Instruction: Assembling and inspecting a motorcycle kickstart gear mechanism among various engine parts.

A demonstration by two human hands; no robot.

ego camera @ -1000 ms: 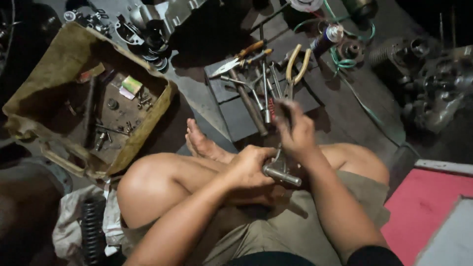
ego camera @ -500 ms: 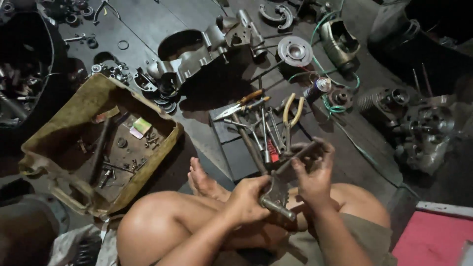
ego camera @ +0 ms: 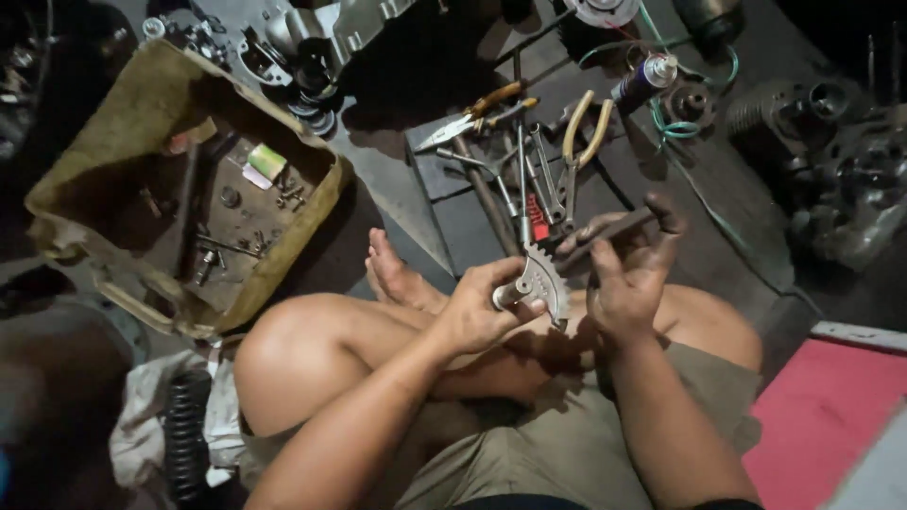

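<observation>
Sitting cross-legged on a dark floor, the person holds a metal part [ego camera: 540, 280] over the lap, between the two knees. It is a fan-shaped plate with teeth along its curved edge, fixed to a short shaft. The left hand [ego camera: 484, 312] is closed around the shaft end, thumb and fingers wrapped on it, so the toothed edge points up and away from the body. The right hand [ego camera: 625, 274] is half open just beside the part: its fingers are spread and curled loosely, and a thin dark rod [ego camera: 605, 233] lies across the fingertips (whether the fingers pinch it or only steady it, I cannot tell). The rod runs from the plate up toward the right.

Beyond the hands, a bare foot [ego camera: 392, 274] rests on the floor. Past it a row of hand tools lies on a dark mat [ego camera: 444, 175]: pliers with yellow handles [ego camera: 581, 142], a second pair with orange handles [ego camera: 477, 111] and several wrenches [ego camera: 524, 179]. A small spray can [ego camera: 642, 83] lies near them beside a coil of green wire [ego camera: 675, 127]. To the left sits an open olive tool bag [ego camera: 142, 113] with bolts and small bits on its floor. Engine pieces are scattered along the top and right. A red board [ego camera: 822, 416] lies at the lower right.
</observation>
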